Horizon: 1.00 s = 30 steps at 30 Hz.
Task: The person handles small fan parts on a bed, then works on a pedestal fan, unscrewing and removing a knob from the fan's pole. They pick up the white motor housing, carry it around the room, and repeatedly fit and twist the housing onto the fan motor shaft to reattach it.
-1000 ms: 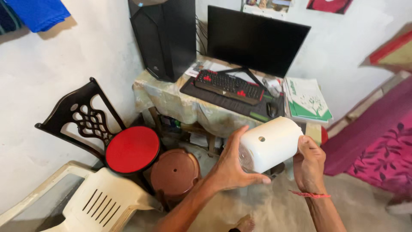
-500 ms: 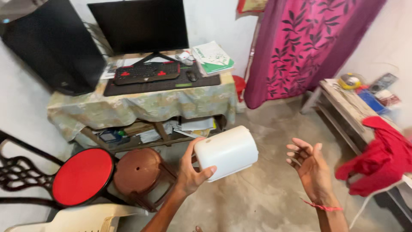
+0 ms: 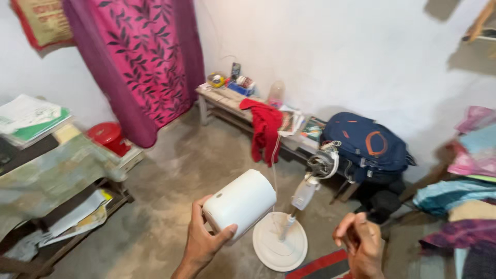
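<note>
Fan stand [image 3: 283, 238] — beside white casing [image 3: 239, 203].

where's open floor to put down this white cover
The widest bare patch is the concrete floor between the pink curtain, the low bench and the fan stand's round base. It is crowded along the wall: the red cloth, blue backpack and folded clothes. The left hand holds the white cover.
</note>
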Each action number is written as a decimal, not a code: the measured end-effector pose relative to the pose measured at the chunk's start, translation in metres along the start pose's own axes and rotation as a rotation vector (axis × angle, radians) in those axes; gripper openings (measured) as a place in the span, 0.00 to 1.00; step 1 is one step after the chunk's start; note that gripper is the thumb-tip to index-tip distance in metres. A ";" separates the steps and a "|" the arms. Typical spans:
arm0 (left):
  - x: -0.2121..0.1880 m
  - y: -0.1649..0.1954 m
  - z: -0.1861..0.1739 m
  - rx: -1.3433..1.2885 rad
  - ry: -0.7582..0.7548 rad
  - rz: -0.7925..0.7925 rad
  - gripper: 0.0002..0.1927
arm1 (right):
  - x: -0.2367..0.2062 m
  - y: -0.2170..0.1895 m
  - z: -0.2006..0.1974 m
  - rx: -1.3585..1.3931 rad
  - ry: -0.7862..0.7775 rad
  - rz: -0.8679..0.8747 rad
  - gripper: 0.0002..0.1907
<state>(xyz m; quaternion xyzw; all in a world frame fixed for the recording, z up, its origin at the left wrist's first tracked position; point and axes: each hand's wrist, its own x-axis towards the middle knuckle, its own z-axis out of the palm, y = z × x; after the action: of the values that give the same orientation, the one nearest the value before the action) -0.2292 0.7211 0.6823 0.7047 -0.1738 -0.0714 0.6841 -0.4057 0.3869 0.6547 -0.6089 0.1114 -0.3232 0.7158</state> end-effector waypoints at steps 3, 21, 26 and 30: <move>-0.014 0.002 0.072 0.057 -0.132 0.097 0.54 | -0.039 0.005 -0.027 -0.263 -0.140 0.360 0.35; 0.012 -0.043 0.114 -0.090 -0.713 -0.111 0.46 | -0.076 0.020 -0.067 -0.248 0.018 0.363 0.60; 0.046 -0.026 0.093 -0.254 -1.060 -0.082 0.54 | -0.080 0.024 -0.076 -0.030 -0.047 0.391 0.57; 0.052 -0.035 0.100 -0.244 -1.228 -0.056 0.53 | -0.099 -0.003 -0.058 -0.177 0.030 0.444 0.56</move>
<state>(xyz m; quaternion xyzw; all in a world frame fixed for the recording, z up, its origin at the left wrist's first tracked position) -0.2092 0.6092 0.6493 0.4563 -0.5073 -0.5004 0.5329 -0.5141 0.3998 0.6208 -0.6250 0.2808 -0.1558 0.7115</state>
